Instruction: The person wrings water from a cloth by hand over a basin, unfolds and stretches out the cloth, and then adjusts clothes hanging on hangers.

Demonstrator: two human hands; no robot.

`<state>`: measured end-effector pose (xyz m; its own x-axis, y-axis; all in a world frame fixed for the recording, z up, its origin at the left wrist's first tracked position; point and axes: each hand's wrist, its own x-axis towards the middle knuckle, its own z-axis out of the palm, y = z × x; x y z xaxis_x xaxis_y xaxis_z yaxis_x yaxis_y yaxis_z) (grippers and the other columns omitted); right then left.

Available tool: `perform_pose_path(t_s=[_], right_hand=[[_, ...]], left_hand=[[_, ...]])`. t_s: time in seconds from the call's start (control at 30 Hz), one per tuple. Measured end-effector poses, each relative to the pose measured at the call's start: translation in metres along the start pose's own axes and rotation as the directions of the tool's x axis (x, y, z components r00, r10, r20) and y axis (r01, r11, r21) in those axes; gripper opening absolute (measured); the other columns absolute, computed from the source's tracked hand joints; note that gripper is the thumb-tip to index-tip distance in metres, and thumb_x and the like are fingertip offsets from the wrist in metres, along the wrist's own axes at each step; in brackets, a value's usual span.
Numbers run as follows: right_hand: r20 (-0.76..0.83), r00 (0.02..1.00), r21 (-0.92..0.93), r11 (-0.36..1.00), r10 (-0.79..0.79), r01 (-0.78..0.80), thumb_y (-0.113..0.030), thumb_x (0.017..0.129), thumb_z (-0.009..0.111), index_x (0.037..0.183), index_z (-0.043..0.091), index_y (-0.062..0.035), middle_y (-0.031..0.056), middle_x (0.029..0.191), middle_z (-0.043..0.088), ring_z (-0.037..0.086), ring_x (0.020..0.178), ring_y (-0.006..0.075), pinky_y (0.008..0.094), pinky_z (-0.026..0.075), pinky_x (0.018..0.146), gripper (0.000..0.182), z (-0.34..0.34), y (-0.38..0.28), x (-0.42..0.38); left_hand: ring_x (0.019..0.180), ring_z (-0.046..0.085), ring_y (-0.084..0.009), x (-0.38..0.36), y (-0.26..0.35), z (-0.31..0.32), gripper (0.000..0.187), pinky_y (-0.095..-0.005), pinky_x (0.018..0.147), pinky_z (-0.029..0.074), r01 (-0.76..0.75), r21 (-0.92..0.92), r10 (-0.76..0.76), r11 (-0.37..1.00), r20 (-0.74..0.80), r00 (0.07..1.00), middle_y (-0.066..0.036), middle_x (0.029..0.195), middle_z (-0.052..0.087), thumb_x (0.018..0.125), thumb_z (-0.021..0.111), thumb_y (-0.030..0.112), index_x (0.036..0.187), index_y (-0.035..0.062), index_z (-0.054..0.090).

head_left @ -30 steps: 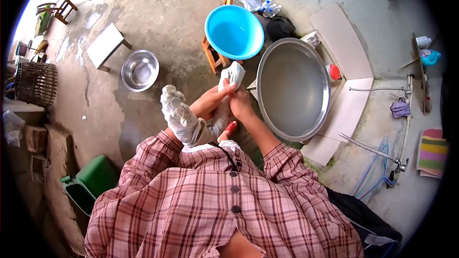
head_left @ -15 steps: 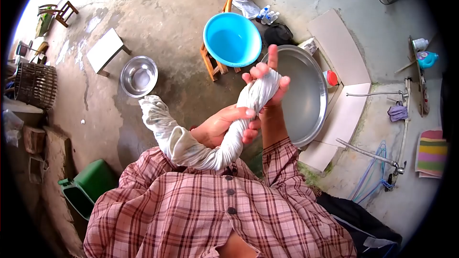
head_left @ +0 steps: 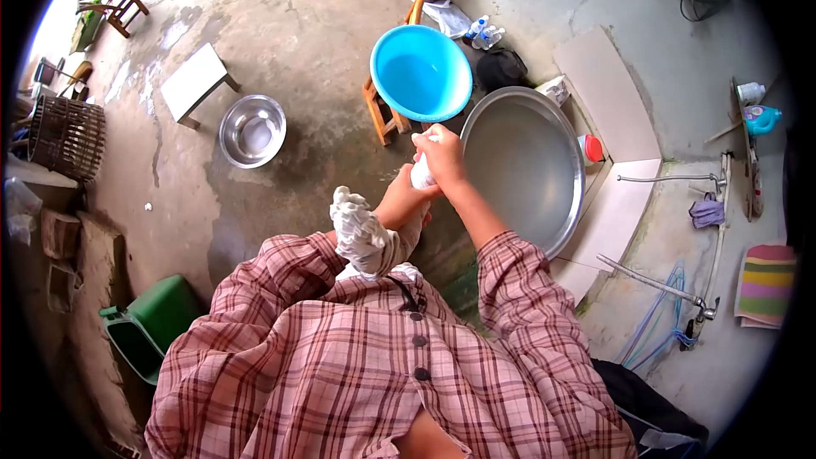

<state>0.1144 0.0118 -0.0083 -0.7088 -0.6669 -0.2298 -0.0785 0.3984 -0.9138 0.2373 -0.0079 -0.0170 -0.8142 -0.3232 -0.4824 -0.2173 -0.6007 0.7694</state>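
Both hands grip a twisted white cloth [head_left: 361, 234] in front of my body. My right hand [head_left: 442, 155] is closed round its upper end, just left of the large metal basin [head_left: 580, 178]. Slightly lower and to the left, my left hand [head_left: 403, 201] is wrapped round the twisted part. A short white stretch shows between the two fists. The loose, bunched end hangs over my left wrist, close to the plaid shirt. Small specks like water drops show beside my left hand, though they are blurred.
A blue basin [head_left: 422, 73] rests on a wooden stool [head_left: 381, 115] ahead. A small steel bowl [head_left: 252, 131] and a white-topped bench [head_left: 198, 85] stand on the wet floor to the left. A green bin [head_left: 170, 323] is at lower left; taps [head_left: 650, 276] project from the right wall.
My right hand has turned over from spread fingers to a closed grip on the cloth. The loose end has swung right and bunched up, and the cloth is twisted tighter between my hands.
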Motion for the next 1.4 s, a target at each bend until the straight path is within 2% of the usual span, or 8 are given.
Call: perform_pose_path(t_s=[0.13, 0.37, 0.47, 0.57, 0.6, 0.73, 0.97, 1.4], right_hand=[[0.324, 0.926, 0.078, 0.970, 0.196, -0.232, -0.055, 0.085, 0.061, 0.110, 0.052, -0.0057, 0.0063, 0.092, 0.060, 0.061, 0.079, 0.0135, 0.0287, 0.050, 0.065, 0.056, -0.020, 0.006, 0.019], [0.635, 0.676, 0.699, 0.651, -0.373, -0.297, -0.054, 0.079, 0.068, 0.149, 0.020, -0.0131, 0.0238, 0.147, 0.029, 0.038, 0.131, 0.0373, 0.0567, 0.041, 0.099, 0.094, -0.052, -0.026, 0.008], [0.484, 0.487, 0.875, 0.408, -0.727, -0.259, -0.047, 0.087, 0.062, 0.151, 0.016, -0.0172, 0.0252, 0.152, 0.017, 0.029, 0.135, 0.0449, 0.0632, 0.033, 0.102, 0.084, -0.041, -0.048, 0.004], [0.221, 0.343, 0.902, 0.058, -0.913, -0.429, -0.021, 0.098, 0.046, 0.144, 0.036, -0.0196, 0.0123, 0.104, 0.063, 0.062, 0.095, 0.0231, 0.0476, 0.048, 0.088, 0.047, -0.035, -0.061, 0.003], [0.334, 0.471, 0.926, 0.190, -0.816, -0.328, -0.015, 0.099, 0.044, 0.134, 0.050, -0.0145, -0.0002, 0.067, 0.054, 0.055, 0.062, 0.0117, 0.0365, 0.049, 0.070, 0.036, -0.050, -0.066, -0.005], [0.461, 0.858, 0.759, 0.602, -0.225, -0.250, -0.016, 0.098, 0.049, 0.111, 0.058, -0.0062, -0.0030, 0.056, 0.038, 0.043, 0.048, 0.0101, 0.0328, 0.045, 0.057, 0.019, -0.056, -0.106, -0.030], [0.439, 0.881, 0.455, 0.801, 0.178, -0.388, -0.012, 0.094, 0.056, 0.090, 0.051, -0.0057, -0.0004, 0.057, 0.040, 0.041, 0.046, 0.0104, 0.0275, 0.040, 0.046, 0.009, -0.041, -0.087, -0.024], [0.346, 0.903, 0.165, 0.931, 0.254, -0.326, -0.008, 0.091, 0.051, 0.098, 0.048, -0.0037, 0.0061, 0.068, 0.052, 0.053, 0.053, 0.0152, 0.0305, 0.046, 0.051, 0.009, -0.011, 0.018, -0.012]], left_hand=[[0.050, 0.053, -0.0158, -0.015, 0.020, -0.011, 0.033, -0.0290, 0.043, 0.043, 0.137, -0.291, -0.099, 0.947, 0.141, 0.985, -0.007, 0.068, 0.053, 0.084, 0.065, 0.021, 0.106, 0.0074, 0.044], [0.054, 0.047, -0.0112, -0.060, 0.061, 0.002, 0.031, -0.0246, 0.046, 0.042, 0.634, -0.639, -0.209, 0.436, 0.613, 0.762, -0.005, 0.078, 0.048, 0.088, 0.061, 0.029, 0.099, 0.0054, 0.045], [0.054, 0.046, -0.0103, -0.072, 0.069, 0.014, 0.033, -0.0228, 0.046, 0.040, 0.737, -0.604, -0.106, 0.302, 0.747, 0.656, -0.005, 0.078, 0.048, 0.089, 0.059, 0.031, 0.102, 0.0038, 0.043], [0.054, 0.045, -0.0096, -0.085, 0.080, 0.016, 0.035, -0.0229, 0.046, 0.040, 0.720, -0.591, -0.058, 0.365, 0.757, 0.651, -0.006, 0.077, 0.047, 0.089, 0.058, 0.030, 0.105, 0.0036, 0.041], [0.054, 0.046, -0.0102, -0.089, 0.085, 0.017, 0.033, -0.0234, 0.046, 0.040, 0.641, -0.594, -0.081, 0.486, 0.700, 0.710, -0.006, 0.077, 0.048, 0.088, 0.058, 0.026, 0.105, 0.0038, 0.041], [0.052, 0.050, -0.0142, -0.091, 0.097, 0.017, 0.028, -0.0275, 0.045, 0.041, 0.320, -0.475, -0.091, 0.820, 0.443, 0.892, -0.008, 0.077, 0.050, 0.085, 0.061, 0.012, 0.104, 0.0042, 0.042], [0.052, 0.052, -0.0171, -0.071, 0.058, 0.023, 0.027, -0.0309, 0.045, 0.043, 0.246, -0.427, -0.147, 0.870, 0.253, 0.956, -0.009, 0.074, 0.052, 0.085, 0.062, 0.012, 0.102, 0.0029, 0.044], [0.061, 0.060, -0.0225, -0.010, -0.032, -0.004, 0.031, -0.0368, 0.051, 0.050, 0.132, -0.036, -0.131, 0.991, 0.027, 0.991, -0.012, 0.078, 0.058, 0.077, 0.064, 0.005, 0.101, 0.0001, 0.046]])
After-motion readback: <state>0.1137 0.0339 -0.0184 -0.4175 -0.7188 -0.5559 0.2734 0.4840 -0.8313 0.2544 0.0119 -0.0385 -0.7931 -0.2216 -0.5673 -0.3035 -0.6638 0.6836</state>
